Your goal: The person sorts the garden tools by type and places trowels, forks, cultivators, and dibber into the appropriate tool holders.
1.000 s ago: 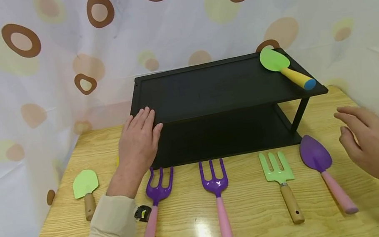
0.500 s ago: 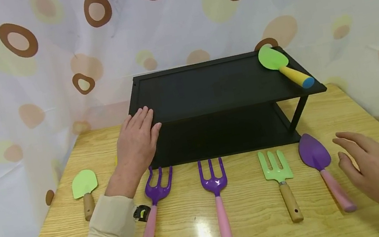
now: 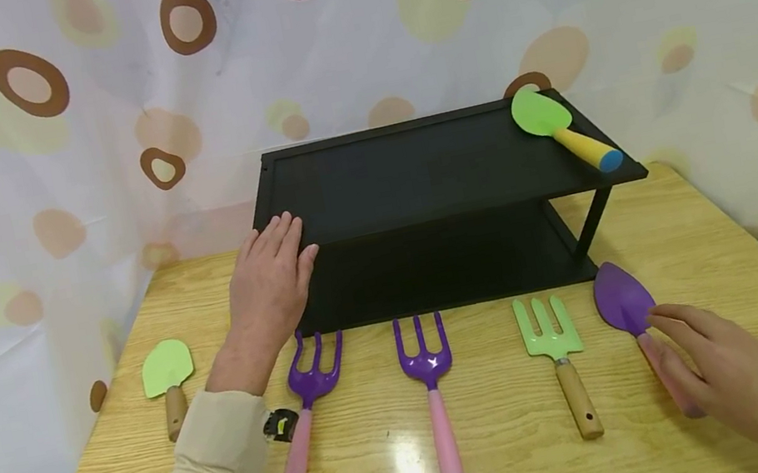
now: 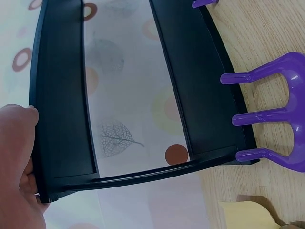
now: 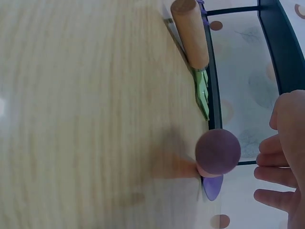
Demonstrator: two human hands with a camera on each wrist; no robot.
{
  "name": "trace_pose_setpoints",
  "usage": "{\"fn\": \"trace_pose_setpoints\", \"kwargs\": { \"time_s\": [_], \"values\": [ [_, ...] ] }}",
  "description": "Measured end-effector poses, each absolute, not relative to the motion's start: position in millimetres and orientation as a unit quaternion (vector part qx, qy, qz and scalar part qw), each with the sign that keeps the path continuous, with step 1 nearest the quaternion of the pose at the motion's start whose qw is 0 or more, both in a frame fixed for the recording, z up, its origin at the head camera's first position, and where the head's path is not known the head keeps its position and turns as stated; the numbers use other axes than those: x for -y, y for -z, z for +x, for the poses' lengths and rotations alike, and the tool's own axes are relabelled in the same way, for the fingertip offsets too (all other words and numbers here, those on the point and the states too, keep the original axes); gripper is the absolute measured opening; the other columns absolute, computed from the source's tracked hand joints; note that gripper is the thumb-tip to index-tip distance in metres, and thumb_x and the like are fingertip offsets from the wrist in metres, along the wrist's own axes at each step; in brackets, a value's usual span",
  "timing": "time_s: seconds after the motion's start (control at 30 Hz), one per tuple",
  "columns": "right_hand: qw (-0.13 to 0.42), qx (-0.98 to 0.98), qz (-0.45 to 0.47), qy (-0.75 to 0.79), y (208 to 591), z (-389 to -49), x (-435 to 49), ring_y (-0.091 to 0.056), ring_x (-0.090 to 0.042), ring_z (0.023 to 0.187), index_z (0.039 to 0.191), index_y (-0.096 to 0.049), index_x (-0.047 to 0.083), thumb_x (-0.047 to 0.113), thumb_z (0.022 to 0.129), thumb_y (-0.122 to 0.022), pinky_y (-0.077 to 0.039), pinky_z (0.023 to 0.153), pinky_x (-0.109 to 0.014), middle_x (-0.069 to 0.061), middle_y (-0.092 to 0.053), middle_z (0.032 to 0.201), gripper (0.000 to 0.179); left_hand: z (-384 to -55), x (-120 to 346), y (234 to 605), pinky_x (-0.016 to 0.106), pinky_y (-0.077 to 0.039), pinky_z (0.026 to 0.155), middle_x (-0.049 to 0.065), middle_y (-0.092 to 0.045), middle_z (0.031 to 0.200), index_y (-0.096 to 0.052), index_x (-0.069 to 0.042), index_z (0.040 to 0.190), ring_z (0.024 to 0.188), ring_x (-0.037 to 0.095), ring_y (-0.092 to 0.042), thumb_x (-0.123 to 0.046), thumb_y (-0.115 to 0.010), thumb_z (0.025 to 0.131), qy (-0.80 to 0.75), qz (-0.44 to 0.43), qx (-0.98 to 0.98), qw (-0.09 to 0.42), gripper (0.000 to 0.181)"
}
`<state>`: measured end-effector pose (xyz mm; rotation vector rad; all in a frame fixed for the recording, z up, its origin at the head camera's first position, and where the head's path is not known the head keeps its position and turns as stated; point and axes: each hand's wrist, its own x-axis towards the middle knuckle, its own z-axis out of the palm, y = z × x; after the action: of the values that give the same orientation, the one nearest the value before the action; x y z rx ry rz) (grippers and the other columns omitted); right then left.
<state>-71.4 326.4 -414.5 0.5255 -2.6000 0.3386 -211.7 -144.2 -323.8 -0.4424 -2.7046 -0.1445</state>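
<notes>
My left hand (image 3: 269,285) rests on the front left corner of a black two-tier shelf (image 3: 415,179), fingers straight on its top and thumb by the front edge. In the left wrist view the thumb touches the shelf frame (image 4: 64,95). Over the pink handle of a purple trowel (image 3: 621,299) hovers my right hand (image 3: 733,368), its fingers loosely bent. The right wrist view has a gap between those fingers and the round end of the trowel handle (image 5: 218,151). The hand hides part of that handle in the head view.
Two purple forks with pink handles, one on the left (image 3: 313,379) and one mid-table (image 3: 428,363), lie before the shelf. Right of them is a green fork (image 3: 552,337). A green trowel (image 3: 168,367) lies far left; a green trowel with yellow handle (image 3: 544,114) is on the shelf top.
My right hand has moved left and down from beside the purple trowel to over its handle. My left hand has stayed on the shelf corner. The view has shifted slightly.
</notes>
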Motion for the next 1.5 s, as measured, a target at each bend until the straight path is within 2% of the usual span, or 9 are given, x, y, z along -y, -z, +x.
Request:
{"fn": "trace_pose_setpoints", "kwargs": {
  "time_s": [0.2,0.43,0.53,0.6,0.7,0.97,1.07,1.23,1.5],
  "values": [
    [0.230,0.943,0.212,-0.117,424.2,-67.2,-326.0,-0.068,-0.030,0.098,0.112,-0.071,0.002,0.010,0.081,-0.073,-0.048,0.093,-0.014,-0.012,-0.068,0.114,0.032,-211.9,144.2,322.8,0.045,-0.023,0.125,0.013,-0.042,0.156,-0.042,-0.006,0.150,0.147,0.027,-0.036,-0.037,-0.041,0.106,0.053,-0.158,0.967,0.195,0.054],
    [0.115,0.977,0.153,-0.092,434.6,-60.2,-319.8,-0.061,-0.041,0.115,0.128,-0.062,-0.004,0.026,0.084,-0.076,-0.050,0.088,-0.057,-0.021,-0.059,0.132,0.055,-212.3,143.9,322.1,0.045,-0.024,0.125,0.013,-0.043,0.155,-0.042,-0.005,0.150,0.147,0.027,-0.037,-0.037,-0.041,0.106,0.051,-0.160,0.966,0.197,0.054],
    [0.106,0.977,0.162,-0.083,440.0,-59.7,-317.2,-0.057,-0.040,0.120,0.131,-0.058,-0.007,0.027,0.085,-0.074,-0.043,0.111,-0.044,-0.023,-0.055,0.138,0.059,-212.2,143.4,321.8,0.045,-0.023,0.125,0.013,-0.042,0.156,-0.042,-0.006,0.150,0.147,0.027,-0.036,-0.037,-0.041,0.106,0.052,-0.160,0.967,0.193,0.054],
    [0.121,0.973,0.175,-0.085,443.8,-59.7,-316.6,-0.055,-0.041,0.122,0.131,-0.057,-0.008,0.023,0.084,-0.074,-0.025,0.122,-0.024,-0.024,-0.053,0.140,0.059,-211.9,143.2,321.8,0.045,-0.022,0.125,0.013,-0.042,0.156,-0.041,-0.006,0.151,0.148,0.027,-0.036,-0.037,-0.041,0.106,0.053,-0.159,0.967,0.190,0.054],
    [0.160,0.961,0.201,-0.099,452.0,-59.5,-318.1,-0.050,-0.038,0.131,0.132,-0.055,-0.011,0.014,0.079,-0.074,0.004,0.112,-0.002,-0.026,-0.050,0.142,0.062,-211.3,143.0,322.1,0.045,-0.023,0.125,0.013,-0.042,0.156,-0.041,-0.006,0.151,0.148,0.027,-0.035,-0.037,-0.040,0.107,0.054,-0.158,0.968,0.189,0.054],
    [0.191,0.949,0.227,-0.110,464.0,-59.7,-319.1,-0.023,-0.028,0.152,0.137,-0.046,-0.018,0.002,0.085,-0.064,0.004,0.118,-0.010,-0.033,-0.044,0.144,0.058,-211.5,142.5,321.7,0.045,-0.023,0.125,0.013,-0.043,0.156,-0.042,-0.006,0.150,0.147,0.027,-0.036,-0.037,-0.041,0.106,0.058,-0.161,0.966,0.196,0.054],
    [0.216,0.937,0.251,-0.108,466.1,-60.5,-319.7,-0.010,-0.015,0.154,0.136,-0.044,-0.020,0.010,0.101,-0.046,0.002,0.122,-0.014,-0.033,-0.041,0.147,0.046,-211.6,141.9,321.7,0.046,-0.023,0.125,0.013,-0.042,0.156,-0.041,-0.005,0.150,0.147,0.027,-0.036,-0.037,-0.041,0.107,0.057,-0.160,0.966,0.193,0.054],
    [0.242,0.926,0.270,-0.109,467.3,-61.9,-321.9,-0.004,-0.008,0.153,0.132,-0.046,-0.023,0.030,0.107,-0.017,-0.001,0.123,-0.014,-0.032,-0.038,0.150,0.066,-211.4,141.0,322.0,0.046,-0.024,0.125,0.013,-0.043,0.156,-0.042,-0.005,0.150,0.147,0.027,-0.036,-0.037,-0.041,0.107,0.056,-0.161,0.966,0.195,0.054],
    [0.238,0.932,0.236,-0.137,462.8,-60.6,-327.1,-0.006,0.006,0.147,0.133,-0.049,-0.019,0.001,0.092,-0.049,-0.005,0.118,-0.005,-0.031,-0.045,0.144,0.045,-210.8,139.6,321.6,0.046,-0.023,0.125,0.013,-0.041,0.156,-0.041,-0.006,0.151,0.148,0.027,-0.035,-0.037,-0.040,0.107,0.052,-0.157,0.969,0.186,0.054]
  ]
}}
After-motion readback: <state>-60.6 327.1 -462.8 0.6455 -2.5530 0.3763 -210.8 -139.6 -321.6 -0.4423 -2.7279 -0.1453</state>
